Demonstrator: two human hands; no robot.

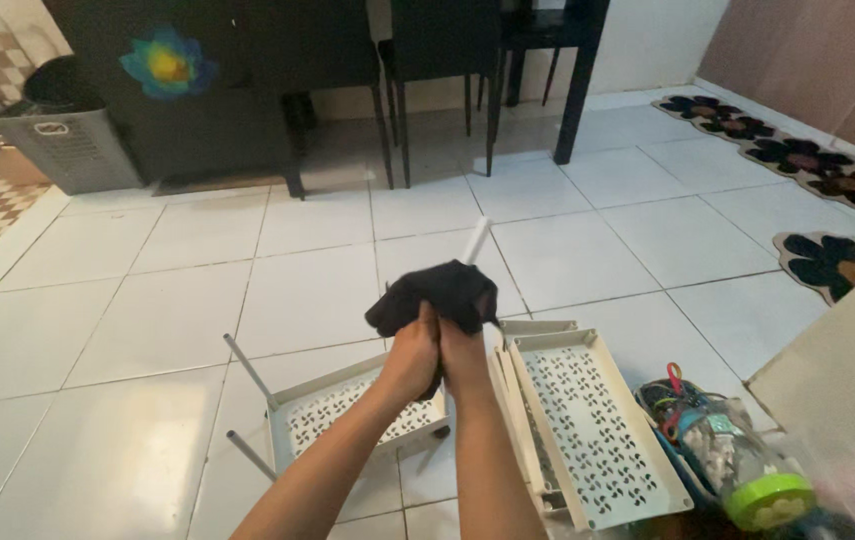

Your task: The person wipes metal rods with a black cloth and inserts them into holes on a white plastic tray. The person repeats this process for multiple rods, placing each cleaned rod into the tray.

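white floor tiles [147,330] stretch toward dark chair legs [397,120] and a grey bin [62,140]. both hands sit pressed together, the left hand [409,358] and right hand [462,358] each clenched on a black cloth [437,295], bunched around a white pole [475,240] as if for grip. cream perforated shelf trays [587,420] lie just below, beside a clear jar with a green lid [747,465].
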